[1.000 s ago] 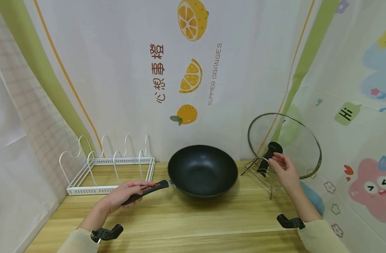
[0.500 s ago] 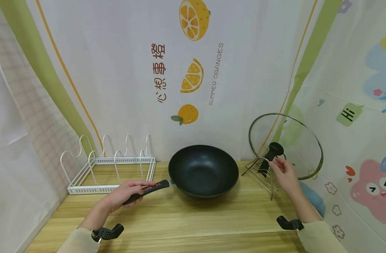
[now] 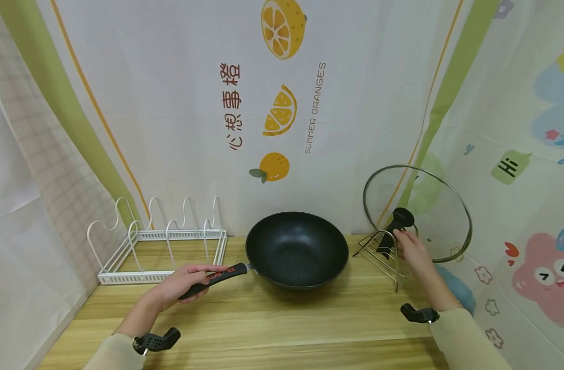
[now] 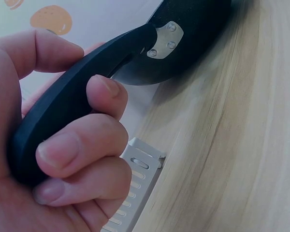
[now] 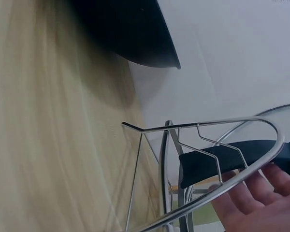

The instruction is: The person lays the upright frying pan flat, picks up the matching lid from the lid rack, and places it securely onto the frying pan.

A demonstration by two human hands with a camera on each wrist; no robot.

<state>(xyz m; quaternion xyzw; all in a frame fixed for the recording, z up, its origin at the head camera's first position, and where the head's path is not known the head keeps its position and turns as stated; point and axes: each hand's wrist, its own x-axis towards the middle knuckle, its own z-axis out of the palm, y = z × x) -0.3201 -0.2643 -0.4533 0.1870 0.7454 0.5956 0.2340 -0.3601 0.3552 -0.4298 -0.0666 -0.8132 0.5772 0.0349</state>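
A black wok (image 3: 297,252) sits on the wooden table, tilted so that its inside faces me. My left hand (image 3: 182,284) grips its black handle (image 4: 70,92), fingers curled underneath and thumb along the top. At the right, a glass lid (image 3: 430,205) with a metal rim stands on edge in a small wire rack (image 3: 379,262). The lid's black handle (image 3: 395,226) points toward me behind the rack's front loop. My right hand (image 3: 413,254) reaches to this handle, and its fingers (image 5: 261,188) touch it past the wire; their tips are partly hidden.
A white rack (image 3: 157,277) with several upright loops stands at the back left. Behind the wooden table (image 3: 282,329) hangs a white curtain (image 3: 171,128) printed with oranges. Another printed curtain (image 3: 485,205) closes the right side, close to the lid.
My right hand has moved forward and slightly left, from beside the rack onto the lid's handle. The left hand, wok and lid stay where they were.
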